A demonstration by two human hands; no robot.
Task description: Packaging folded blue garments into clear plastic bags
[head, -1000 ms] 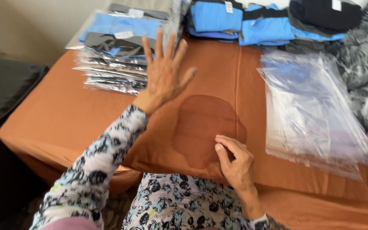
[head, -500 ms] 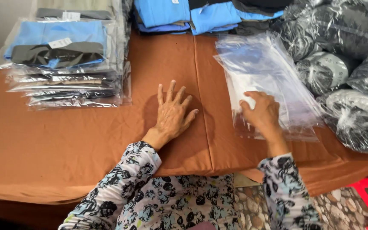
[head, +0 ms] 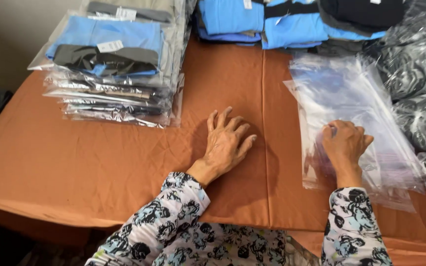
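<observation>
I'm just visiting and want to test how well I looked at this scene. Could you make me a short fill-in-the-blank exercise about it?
1. The left hand rests flat on the ____ cloth-covered table.
2. The right hand presses on a pile of clear, empty plastic ____.
3. The stack of bagged folded garments lies to the ____ of the left hand.
4. Both sleeves carry a ____ print.

Missing words: orange; bags; left; floral

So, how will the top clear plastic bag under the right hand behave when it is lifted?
Probably floppy: the clear plastic bag looks thin and wrinkled. Likely slippery, since it is glossy and lies on other bags. The right hand may drag several along.
</observation>
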